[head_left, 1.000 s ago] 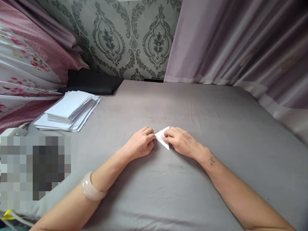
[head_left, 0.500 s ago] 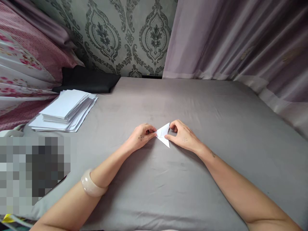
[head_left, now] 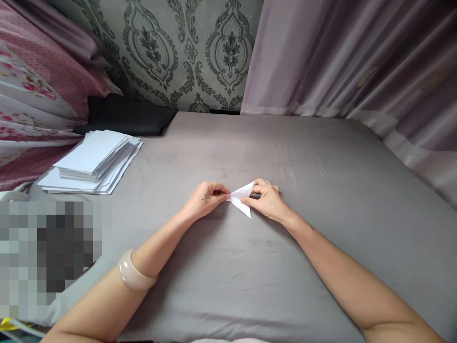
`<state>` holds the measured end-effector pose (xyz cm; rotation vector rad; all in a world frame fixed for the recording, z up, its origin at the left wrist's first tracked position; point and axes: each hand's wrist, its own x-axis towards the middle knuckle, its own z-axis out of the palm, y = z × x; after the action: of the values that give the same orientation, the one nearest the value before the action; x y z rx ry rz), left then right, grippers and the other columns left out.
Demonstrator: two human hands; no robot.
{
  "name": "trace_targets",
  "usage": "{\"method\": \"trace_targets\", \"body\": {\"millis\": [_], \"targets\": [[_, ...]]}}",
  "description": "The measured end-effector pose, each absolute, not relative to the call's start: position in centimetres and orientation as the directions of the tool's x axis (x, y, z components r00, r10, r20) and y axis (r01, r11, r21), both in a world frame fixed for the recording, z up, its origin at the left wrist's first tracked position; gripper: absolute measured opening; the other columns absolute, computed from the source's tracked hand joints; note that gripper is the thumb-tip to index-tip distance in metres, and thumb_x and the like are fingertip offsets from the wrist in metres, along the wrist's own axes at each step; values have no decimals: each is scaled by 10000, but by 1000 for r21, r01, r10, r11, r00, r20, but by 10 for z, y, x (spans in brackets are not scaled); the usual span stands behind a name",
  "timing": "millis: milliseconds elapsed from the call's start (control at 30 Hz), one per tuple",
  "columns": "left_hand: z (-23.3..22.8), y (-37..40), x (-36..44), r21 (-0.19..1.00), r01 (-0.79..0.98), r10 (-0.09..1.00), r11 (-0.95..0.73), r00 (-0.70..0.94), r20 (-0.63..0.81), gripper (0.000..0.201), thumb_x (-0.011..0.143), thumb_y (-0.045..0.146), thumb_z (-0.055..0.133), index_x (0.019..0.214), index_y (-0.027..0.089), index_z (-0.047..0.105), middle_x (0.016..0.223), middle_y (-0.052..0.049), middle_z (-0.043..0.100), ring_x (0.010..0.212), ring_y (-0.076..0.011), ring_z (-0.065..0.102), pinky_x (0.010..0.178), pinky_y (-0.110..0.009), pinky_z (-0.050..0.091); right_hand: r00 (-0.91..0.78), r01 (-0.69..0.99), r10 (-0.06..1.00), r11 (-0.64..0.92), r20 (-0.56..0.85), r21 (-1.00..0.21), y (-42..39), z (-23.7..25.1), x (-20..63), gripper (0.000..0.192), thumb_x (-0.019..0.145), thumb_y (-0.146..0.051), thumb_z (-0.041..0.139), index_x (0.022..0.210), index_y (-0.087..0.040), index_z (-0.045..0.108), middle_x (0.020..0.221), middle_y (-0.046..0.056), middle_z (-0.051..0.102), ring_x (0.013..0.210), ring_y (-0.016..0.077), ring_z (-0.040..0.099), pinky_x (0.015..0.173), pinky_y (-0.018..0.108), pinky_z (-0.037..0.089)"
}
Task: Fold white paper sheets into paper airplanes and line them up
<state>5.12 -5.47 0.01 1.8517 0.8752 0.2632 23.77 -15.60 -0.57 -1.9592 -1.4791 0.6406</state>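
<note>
Both the left hand (head_left: 207, 200) and right hand (head_left: 266, 200) pinch a small folded paper (head_left: 242, 199) between them; it already carries several folds, more seemingly remaining.

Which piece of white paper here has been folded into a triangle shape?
The small white folded paper pinched between the left hand and right hand; the stack of white paper sheets lies flat, unfolded.

Soft even daylight, faint shadows, edges perhaps stretched
</note>
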Motion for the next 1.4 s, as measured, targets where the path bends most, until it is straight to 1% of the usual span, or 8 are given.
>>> {"method": "trace_targets", "body": {"millis": [267,367,533,733,967,1133,1300,1400], "targets": [[5,-52,48,801,443,624,-403,773,-114,224,830,288,515,876,160,693,688,1,574,623,-123,488,567,-221,358,228,691,974,-154,10,-707,-157,-9,240,88,742,-351,684,736,-267,709,957,-23,642,986,189,557,960,405,293],[4,-52,48,782,419,609,-461,790,-65,181,829,239,511,850,156,671,725,-9,584,644,-125,507,585,-221,376,234,678,972,-154,13,-718,-157,-8,241,63,720,-321,700,747,-264,700,940,-22,648,924,180,569,928,386,329],[-4,-53,48,689,344,546,-638,833,89,146,839,149,489,806,167,630,791,-23,588,730,-140,530,651,-233,403,258,654,966,-174,1,-736,-157,-4,240,295,657,-338,748,945,-305,696,883,-27,659,847,178,567,848,362,384],[-10,-50,46,612,236,436,-755,878,199,180,884,109,449,823,171,606,842,-36,617,789,-149,538,685,-243,412,195,644,979,-84,56,-761,-152,-7,236,60,716,-273,709,763,-299,736,794,-28,679,726,146,553,709,298,398],[-10,-44,43,594,128,336,-794,907,254,207,920,112,446,855,168,634,880,-53,638,844,-157,577,718,-243,443,66,649,989,59,133,-758,-152,-14,237,132,816,-240,649,863,-301,756,835,-1,671,763,142,565,705,287,394],[-11,-43,42,557,92,287,-825,918,274,215,946,134,435,907,158,644,919,-71,636,888,-165,569,767,-255,457,-75,738,983,169,170,-653,-155,-15,242,163,890,-264,595,929,-302,748,855,9,649,809,147,555,823,339,370],[-9,-45,40,532,84,262,-843,926,270,240,975,169,401,980,145,639,948,-86,630,888,-172,558,770,-265,463,-228,783,950,310,214,-539,-161,-10,244,288,940,-173,468,1075,-267,705,909,50,600,836,164,498,775,308,415],[-8,-46,39,520,98,265,-849,929,259,249,975,165,391,994,142,638,955,-89,629,888,-178,554,766,-276,467,-276,853,942,332,192,-403,-167,-4,241,333,941,-117,422,1123,-233,676,949,72,580,856,178,468,764,303,417]]}}
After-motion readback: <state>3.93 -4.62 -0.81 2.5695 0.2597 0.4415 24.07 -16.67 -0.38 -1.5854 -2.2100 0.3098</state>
